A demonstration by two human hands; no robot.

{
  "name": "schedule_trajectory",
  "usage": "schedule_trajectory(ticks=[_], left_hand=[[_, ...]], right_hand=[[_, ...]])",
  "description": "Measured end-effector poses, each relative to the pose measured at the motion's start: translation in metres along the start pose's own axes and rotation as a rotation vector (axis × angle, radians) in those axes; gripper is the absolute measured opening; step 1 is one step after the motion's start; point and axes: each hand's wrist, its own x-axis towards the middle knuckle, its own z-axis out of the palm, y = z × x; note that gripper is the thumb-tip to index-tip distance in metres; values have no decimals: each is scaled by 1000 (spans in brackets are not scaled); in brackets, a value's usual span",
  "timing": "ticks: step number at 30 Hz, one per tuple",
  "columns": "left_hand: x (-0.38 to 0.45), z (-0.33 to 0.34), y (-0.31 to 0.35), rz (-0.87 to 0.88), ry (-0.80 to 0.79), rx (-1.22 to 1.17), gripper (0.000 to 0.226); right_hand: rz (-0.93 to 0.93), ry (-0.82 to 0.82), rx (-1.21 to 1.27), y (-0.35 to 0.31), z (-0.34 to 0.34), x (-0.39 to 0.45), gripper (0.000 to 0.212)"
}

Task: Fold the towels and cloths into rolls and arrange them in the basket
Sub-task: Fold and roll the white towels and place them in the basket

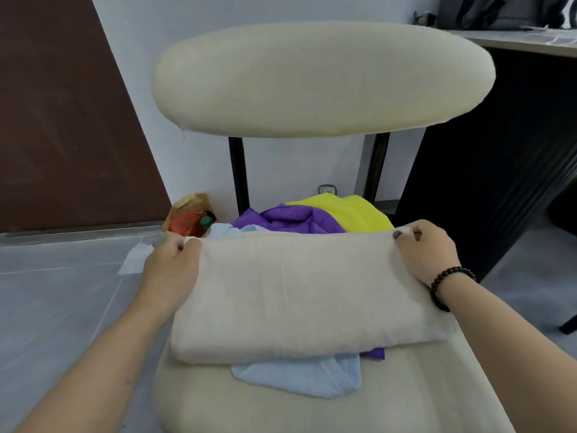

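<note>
A cream towel [296, 292], folded into a wide band, lies across a pile of cloths on the cream chair seat [281, 407]. My left hand [171, 267] pinches its far left corner and my right hand [427, 251] pinches its far right corner, lifting the far edge. Under it lie a light blue cloth [299, 378], a purple cloth [290, 218] and a yellow cloth [349, 214]. No basket is in view.
The chair's padded backrest [321, 79] rises just behind the pile. A dark desk [499, 151] stands to the right, a brown door [62, 120] to the left. A brown paper bag [190, 217] and a white paper [137, 257] lie on the grey floor.
</note>
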Motion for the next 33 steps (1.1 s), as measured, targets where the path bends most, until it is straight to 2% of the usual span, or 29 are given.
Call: schedule_trajectory(ticks=[6,12,20,24,26,30,33], left_hand=[[3,11,5,40,89,21,16],[13,11,-3,-74,-60,-83,8],[5,-4,5,-3,-106,-266,5],[0,-5,6,29,-121,-328,5],[-3,-6,8,34,-79,-361,4],[-12,-13,15,30,-41,-499,11],[-23,-20,20,33,-34,-618,15]], right_hand=[[5,53,39,-2,6,4,11],[68,-53,17,0,7,8,10],[69,-76,301,4,-4,1,5],[290,-200,664,0,-10,-3,19],[348,-217,759,-3,-12,-4,24],[290,-144,819,-8,-21,-10,24],[190,-37,724,-10,-33,-18,14]])
